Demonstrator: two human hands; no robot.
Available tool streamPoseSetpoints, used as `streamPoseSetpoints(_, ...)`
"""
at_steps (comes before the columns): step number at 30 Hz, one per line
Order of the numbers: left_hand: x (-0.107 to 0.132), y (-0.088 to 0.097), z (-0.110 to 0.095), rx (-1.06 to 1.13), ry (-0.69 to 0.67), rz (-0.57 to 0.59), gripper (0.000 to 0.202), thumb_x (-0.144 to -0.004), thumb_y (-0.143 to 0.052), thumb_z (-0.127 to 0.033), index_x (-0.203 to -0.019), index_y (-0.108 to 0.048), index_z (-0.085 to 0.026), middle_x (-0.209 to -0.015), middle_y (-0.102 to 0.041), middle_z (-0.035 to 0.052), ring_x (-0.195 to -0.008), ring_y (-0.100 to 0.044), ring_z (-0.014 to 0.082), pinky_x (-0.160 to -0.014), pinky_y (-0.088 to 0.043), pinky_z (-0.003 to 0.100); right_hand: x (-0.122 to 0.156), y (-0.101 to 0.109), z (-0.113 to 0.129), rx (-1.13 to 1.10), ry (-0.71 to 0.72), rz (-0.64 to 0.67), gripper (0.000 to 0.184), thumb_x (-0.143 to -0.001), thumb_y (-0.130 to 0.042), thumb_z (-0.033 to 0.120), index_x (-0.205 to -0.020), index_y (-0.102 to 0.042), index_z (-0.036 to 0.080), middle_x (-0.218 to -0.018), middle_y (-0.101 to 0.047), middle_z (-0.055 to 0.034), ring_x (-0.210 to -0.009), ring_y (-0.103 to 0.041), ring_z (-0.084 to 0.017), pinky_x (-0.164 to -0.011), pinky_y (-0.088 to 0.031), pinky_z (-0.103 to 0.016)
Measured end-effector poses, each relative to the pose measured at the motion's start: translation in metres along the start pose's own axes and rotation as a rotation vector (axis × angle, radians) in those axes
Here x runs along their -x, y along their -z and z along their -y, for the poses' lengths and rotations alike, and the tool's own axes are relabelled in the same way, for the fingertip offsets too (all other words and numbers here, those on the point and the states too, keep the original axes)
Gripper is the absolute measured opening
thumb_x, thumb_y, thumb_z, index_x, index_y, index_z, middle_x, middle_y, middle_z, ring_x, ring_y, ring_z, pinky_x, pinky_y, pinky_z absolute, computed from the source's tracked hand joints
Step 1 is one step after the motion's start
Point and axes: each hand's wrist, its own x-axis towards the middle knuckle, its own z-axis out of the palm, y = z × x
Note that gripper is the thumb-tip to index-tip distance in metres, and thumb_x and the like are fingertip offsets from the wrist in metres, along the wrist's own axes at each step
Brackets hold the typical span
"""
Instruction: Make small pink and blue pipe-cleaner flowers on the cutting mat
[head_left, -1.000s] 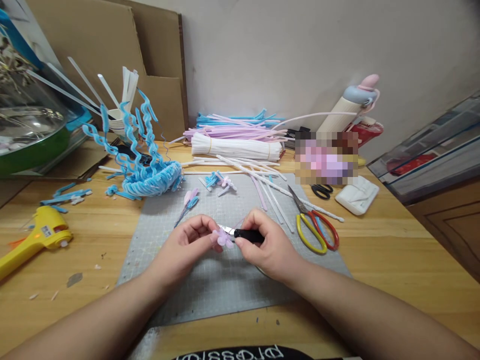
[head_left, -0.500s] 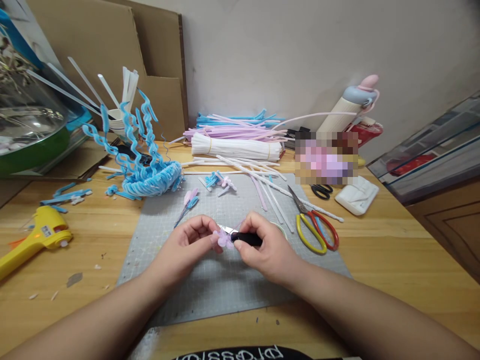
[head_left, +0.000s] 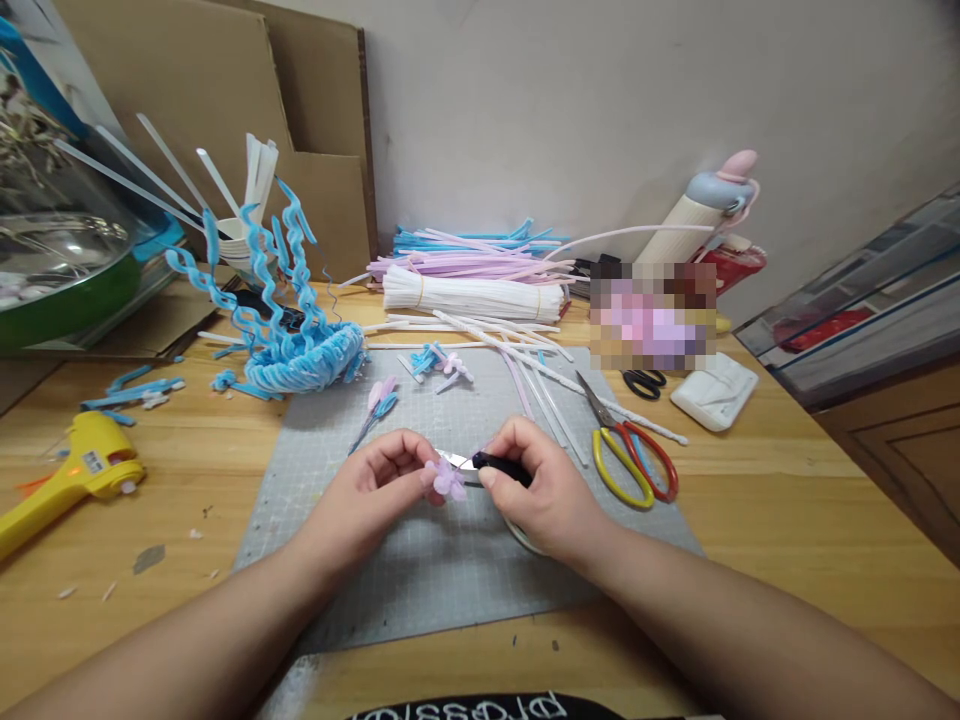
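Note:
My left hand (head_left: 397, 475) pinches a small pale purple flower (head_left: 448, 480) by its left side, over the grey cutting mat (head_left: 390, 590). In my right hand (head_left: 536, 490) is a slim black tool (head_left: 504, 466), gripped with bent fingers. Its dark tip points at the flower and stands a little apart from it. A shiny pale strip shows just behind the flower; whether it belongs to the tool I cannot tell. Beneath my right hand, a pale curved rim is partly hidden.
Scissors (head_left: 626, 455) with yellow and red handles lie right of my hands. Bundled pipe cleaners (head_left: 472, 295) line the wall. A fuzzy blue ring with spirals (head_left: 300, 360) stands left, near a yellow glue gun (head_left: 90, 470). Small stems (head_left: 379, 405) lie on the mat.
My right hand has drawn the black tool slightly right, away from the flower. The flower shows more of its petals. My left hand has hardly moved.

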Motion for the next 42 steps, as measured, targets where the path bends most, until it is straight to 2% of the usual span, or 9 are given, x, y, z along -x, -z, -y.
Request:
streamPoseSetpoints(4, 0.0003, 0.0000, -0.0011, 0.005, 0.005, -0.026, 0.018, -0.075, -0.077, -0.029, -0.075, -0.063, -0.017, -0.071, -0.066, -0.0012, -0.066, -0.058, 0.0108, -0.065, -0.044, 0.022, -0.0001, 0.0012, -0.0004, -0.035, -0.003, -0.032, 0.015, -0.072, -0.057, 0.030, -0.073, -0.045, 0.021, -0.069, -0.050, 0.0027, -0.065, -0.046, -0.014, -0.062, -0.036, -0.029)
streamPoseSetpoints(13, 0.0005, 0.0029, 0.0012, -0.002, 0.009, -0.016, 0.017, -0.077, -0.075, -0.029, -0.077, -0.063, -0.018, -0.073, -0.066, -0.0009, -0.069, -0.058, 0.0114, -0.068, -0.044, 0.023, -0.0044, 0.0011, 0.0018, -0.087, -0.046, -0.078, 0.017, -0.071, -0.056, 0.034, -0.071, -0.043, 0.022, -0.061, -0.043, 0.0057, -0.058, -0.040, -0.012, -0.058, -0.032, -0.028)
streamPoseSetpoints(26, 0.0009, 0.0055, 0.0035, -0.001, 0.004, -0.010, 0.013, -0.080, -0.072, -0.027, -0.080, -0.062, -0.019, -0.076, -0.066, -0.0009, -0.071, -0.058, 0.0118, -0.069, -0.044, 0.024, -0.0024, 0.0029, -0.0004, -0.075, -0.020, -0.108, 0.017, -0.071, -0.056, 0.034, -0.072, -0.045, 0.022, -0.062, -0.043, 0.0057, -0.059, -0.040, -0.013, -0.058, -0.033, -0.029)
streamPoseSetpoints(38, 0.0002, 0.0032, 0.0020, 0.012, 0.013, -0.037, 0.015, -0.077, -0.074, -0.026, -0.078, -0.062, -0.017, -0.074, -0.066, 0.0016, -0.071, -0.058, 0.0142, -0.068, -0.045, 0.025, -0.0024, 0.0024, -0.0011, -0.124, -0.061, -0.080, 0.023, -0.074, -0.062, 0.036, -0.073, -0.045, 0.022, -0.062, -0.044, 0.0063, -0.058, -0.040, -0.011, -0.057, -0.032, -0.027)
streamPoseSetpoints(42, 0.0000, 0.0003, -0.0028, 0.115, 0.066, -0.063, 0.016, -0.073, -0.076, -0.025, -0.075, -0.063, -0.017, -0.071, -0.065, 0.0012, -0.067, -0.058, 0.0133, -0.065, -0.046, 0.024, -0.0024, 0.0023, -0.0032, -0.173, -0.081, -0.046, 0.025, -0.077, -0.064, 0.039, -0.075, -0.046, 0.021, -0.062, -0.043, 0.0065, -0.057, -0.038, -0.010, -0.054, -0.029, -0.025)
